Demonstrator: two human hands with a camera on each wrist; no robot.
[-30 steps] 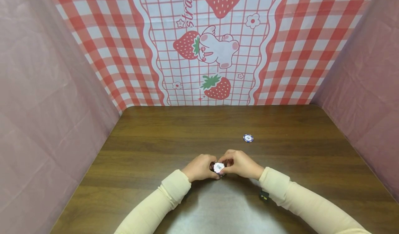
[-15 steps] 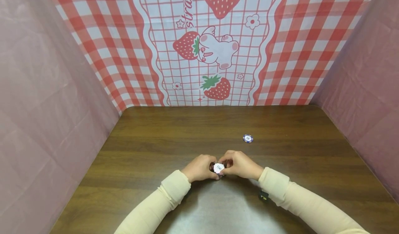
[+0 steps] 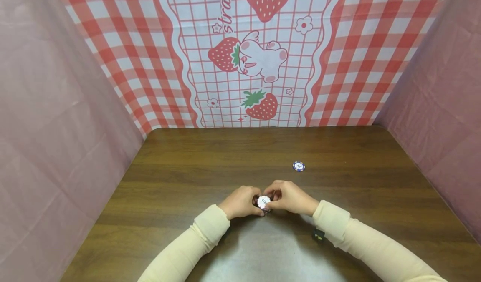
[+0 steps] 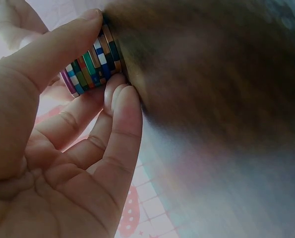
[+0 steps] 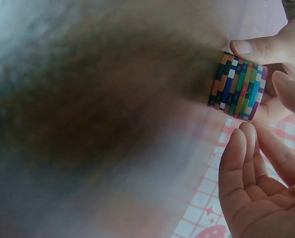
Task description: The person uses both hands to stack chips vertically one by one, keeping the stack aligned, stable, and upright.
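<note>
A short stack of multicoloured poker chips (image 3: 264, 202) stands on the table between both hands, its top chip white-faced with a number. My left hand (image 3: 240, 202) grips the stack from the left; in the left wrist view its thumb and fingers curl round the striped chip edges (image 4: 93, 64). From the other side my right hand (image 3: 292, 198) holds the upper end of the stack. The right wrist view shows the right thumb and fingertips at the purple-edged top chip (image 5: 260, 94). Fingers hide part of the stack's sides.
A single blue-and-white poker chip (image 3: 299, 166) lies flat on the brown wooden table (image 3: 210, 157), beyond the right hand. A red-checked strawberry cloth (image 3: 259, 65) hangs behind the table. Pink cloths flank it left and right. A small dark device (image 3: 318, 235) sits under the right cuff.
Both hands stay at the stack almost unmoved. The top chip's printed number appears slightly turned. The lone blue chip has kept its place.
</note>
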